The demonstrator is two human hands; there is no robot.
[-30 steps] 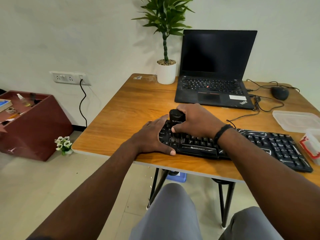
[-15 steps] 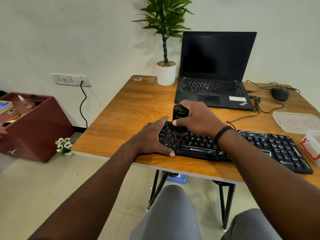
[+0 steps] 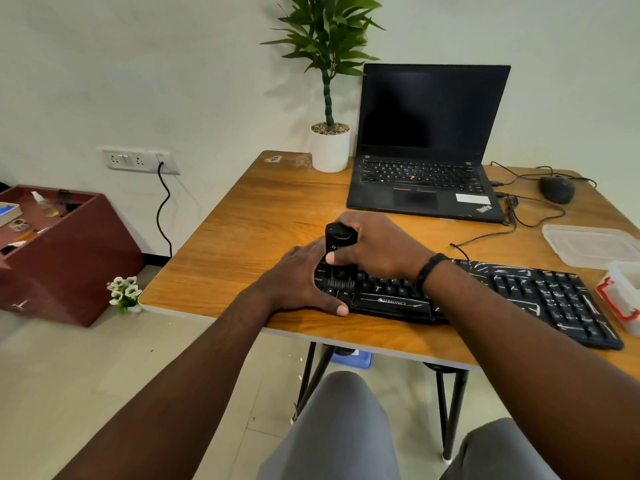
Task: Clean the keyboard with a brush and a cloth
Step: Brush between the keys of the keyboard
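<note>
Right hand point(image 3: 377, 247): fingers wrapped round black brush point(image 3: 338, 242), bristles down on the keys
Left hand point(image 3: 298, 278): flat, fingers straight, pressing keyboard point(image 3: 540, 296) left end
Keyboard: front edge of bench point(image 3: 249, 230)

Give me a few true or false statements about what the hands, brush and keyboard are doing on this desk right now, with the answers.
1. The right hand grips the black brush. True.
2. The brush bristles are on the laptop keys. False: they sit on the keyboard, at its left end.
3. The left hand rests flat at the keyboard's left end. True.
4. The laptop screen shows a bright window. False: it is dark.
5. The mouse lies left of the plant pot. False: it lies right of the laptop.
</note>
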